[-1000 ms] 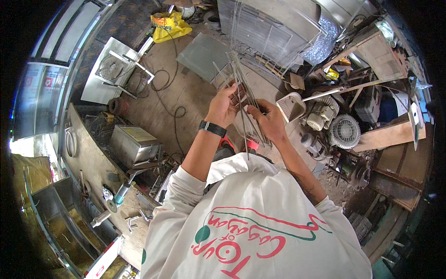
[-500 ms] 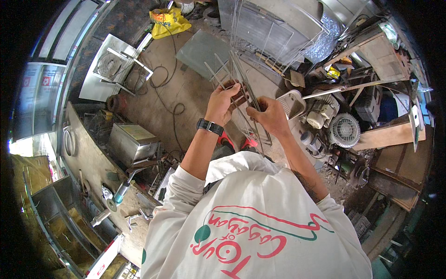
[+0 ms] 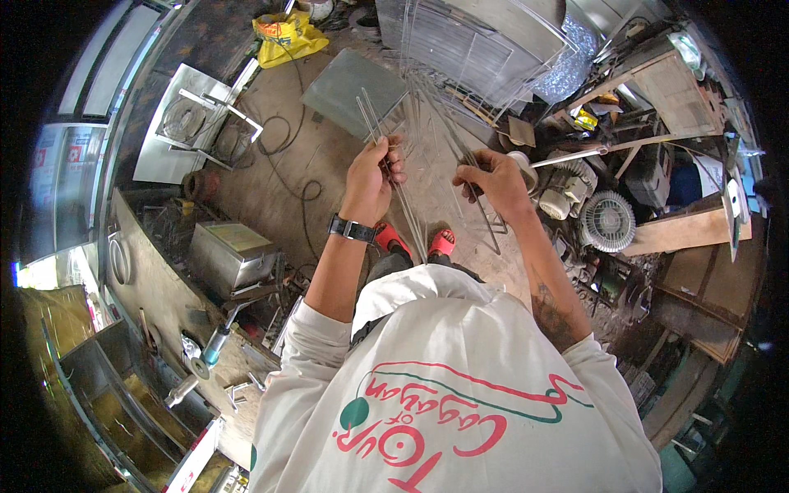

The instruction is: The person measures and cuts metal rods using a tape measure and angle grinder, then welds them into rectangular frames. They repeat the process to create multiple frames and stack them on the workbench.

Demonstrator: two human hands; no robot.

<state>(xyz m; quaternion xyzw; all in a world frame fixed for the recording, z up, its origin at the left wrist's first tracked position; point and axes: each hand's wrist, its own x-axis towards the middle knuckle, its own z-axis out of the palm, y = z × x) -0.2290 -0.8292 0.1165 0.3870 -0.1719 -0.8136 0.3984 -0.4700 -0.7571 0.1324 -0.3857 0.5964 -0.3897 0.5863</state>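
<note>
My left hand (image 3: 370,181), with a dark watch on its wrist, is closed around a few thin metal rods (image 3: 410,215). They slant from above the fingers down toward my feet. To the right, my right hand (image 3: 500,185) pinches a second bundle of thin metal rods (image 3: 445,117), which reaches up and away toward the sheet metal. The low end of this bundle shows a bent corner below the hand. A gap separates the two hands, and the exact number of rods is hard to make out.
Red sandals (image 3: 444,241) are on my feet below the rods. A grey flat panel (image 3: 349,90) lies ahead on the floor, near a black cable (image 3: 308,193) and yellow bag (image 3: 288,41). Motors (image 3: 608,222) crowd the right; a workbench (image 3: 173,271) with a grinder (image 3: 215,345) stands left.
My hands have moved apart, splitting the metal rods that were close together into two groups. The left hand has shifted left, the right hand slightly right.
</note>
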